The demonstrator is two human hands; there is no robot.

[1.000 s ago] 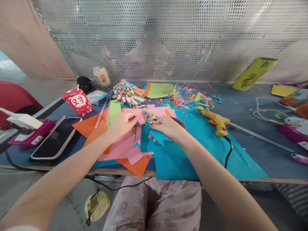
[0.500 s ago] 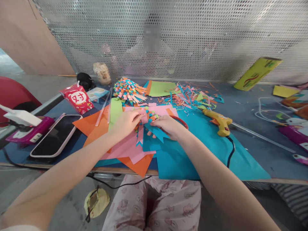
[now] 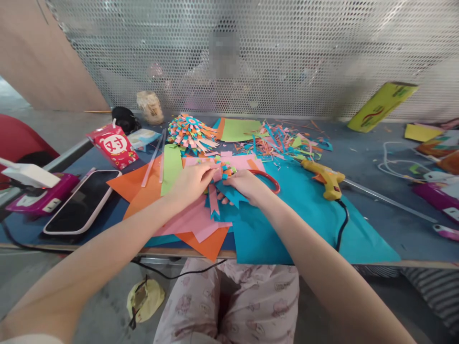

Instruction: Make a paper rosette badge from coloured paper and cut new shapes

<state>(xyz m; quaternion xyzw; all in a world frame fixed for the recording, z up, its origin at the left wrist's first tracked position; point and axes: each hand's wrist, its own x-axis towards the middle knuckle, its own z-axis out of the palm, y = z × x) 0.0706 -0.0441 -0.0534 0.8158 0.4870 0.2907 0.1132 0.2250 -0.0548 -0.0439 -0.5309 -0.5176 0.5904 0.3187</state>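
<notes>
Between my hands is a small multicoloured paper piece (image 3: 226, 169) with pink and blue paper tails hanging toward me. My left hand (image 3: 197, 179) pinches its left side, at a pink strip. On its right side, my right hand (image 3: 245, 185) has its fingers closed on the piece near a blue tail (image 3: 234, 195). Some fingertips show beneath the tails. Red-handled scissors (image 3: 270, 180) lie just right of my right hand. Pink (image 3: 186, 217), orange (image 3: 138, 191) and blue (image 3: 308, 229) sheets lie under and around both hands.
A fringed paper flower (image 3: 190, 131) and a heap of paper scraps (image 3: 276, 143) lie behind. A yellow glue gun (image 3: 326, 179) with a black cord rests at right. At left are a phone (image 3: 82, 203), a red packet (image 3: 114, 145) and a purple power strip (image 3: 45, 196).
The hanging tails have shifted: the pink one has swung slightly right and the blue one left. Both hands keep their hold. The whole view has moved slightly.
</notes>
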